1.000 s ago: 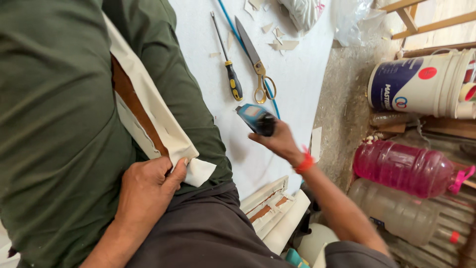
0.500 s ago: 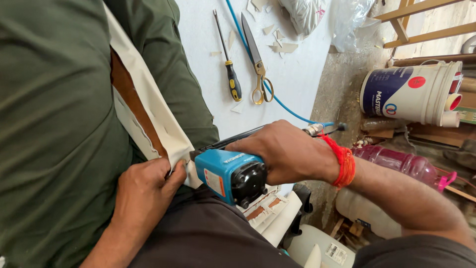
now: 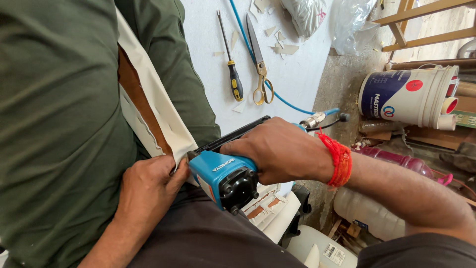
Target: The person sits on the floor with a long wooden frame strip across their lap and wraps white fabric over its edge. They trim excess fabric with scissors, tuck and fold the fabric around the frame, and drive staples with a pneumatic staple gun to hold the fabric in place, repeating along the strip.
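1. The right hand (image 3: 282,151) is closed around the blue pneumatic stapler (image 3: 225,176), nose at the cream fabric edge (image 3: 158,111); the left hand (image 3: 148,186) pinches that edge taut. Fingers are best kept off the nose.
2. Far on the white board (image 3: 297,74) lie a screwdriver (image 3: 232,74) and scissors (image 3: 259,69), clear of the work; the blue air hose (image 3: 277,94) trails near the right wrist and could snag.

- Pneumatic staple gun (image 3: 225,178): blue body, black rear cap and magazine, blue air hose at its handle; gripped in right hand (image 3: 277,151), nose against cream fabric edge
- Cream fabric strip (image 3: 158,106): folded over brown wood, lying on green upholstery; lower end pinched by left hand (image 3: 148,186)
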The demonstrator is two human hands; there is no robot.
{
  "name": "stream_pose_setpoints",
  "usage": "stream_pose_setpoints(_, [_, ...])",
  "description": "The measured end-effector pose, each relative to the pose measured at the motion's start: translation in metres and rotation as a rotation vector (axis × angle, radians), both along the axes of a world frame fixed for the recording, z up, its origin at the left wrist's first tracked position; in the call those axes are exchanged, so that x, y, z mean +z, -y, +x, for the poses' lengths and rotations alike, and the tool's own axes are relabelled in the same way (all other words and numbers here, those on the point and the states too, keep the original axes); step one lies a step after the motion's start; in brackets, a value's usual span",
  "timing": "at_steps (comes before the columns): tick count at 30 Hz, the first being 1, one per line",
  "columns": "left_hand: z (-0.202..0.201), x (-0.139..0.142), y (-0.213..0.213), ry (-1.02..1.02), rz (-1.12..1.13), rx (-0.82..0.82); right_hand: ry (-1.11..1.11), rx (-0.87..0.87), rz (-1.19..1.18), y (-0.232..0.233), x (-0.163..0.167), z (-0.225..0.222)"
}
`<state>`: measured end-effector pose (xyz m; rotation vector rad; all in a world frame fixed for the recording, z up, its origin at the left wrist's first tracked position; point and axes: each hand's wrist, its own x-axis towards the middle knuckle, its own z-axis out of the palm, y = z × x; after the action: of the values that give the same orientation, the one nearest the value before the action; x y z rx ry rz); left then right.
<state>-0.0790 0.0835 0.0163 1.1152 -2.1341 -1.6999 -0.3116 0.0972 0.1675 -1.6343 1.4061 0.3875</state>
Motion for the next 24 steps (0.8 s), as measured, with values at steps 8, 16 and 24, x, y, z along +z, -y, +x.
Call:
stream_pose_setpoints(8, [0.003, -0.004, 0.001, 0.059, 0.053, -0.051, -0.063, 0.104, 0.035, 0.012, -0.006, 0.01])
stream_pose_setpoints(16, [0.001, 0.0, 0.01, 0.026, 0.043, -0.118, 0.091, -0.239, -0.046, -0.023, 0.005, -0.041])
stream_pose_setpoints(24, [-0.023, 0.027, 0.024, 0.205, 0.293, -0.11, -0.004, -0.444, -0.091, -0.077, -0.008, -0.053])
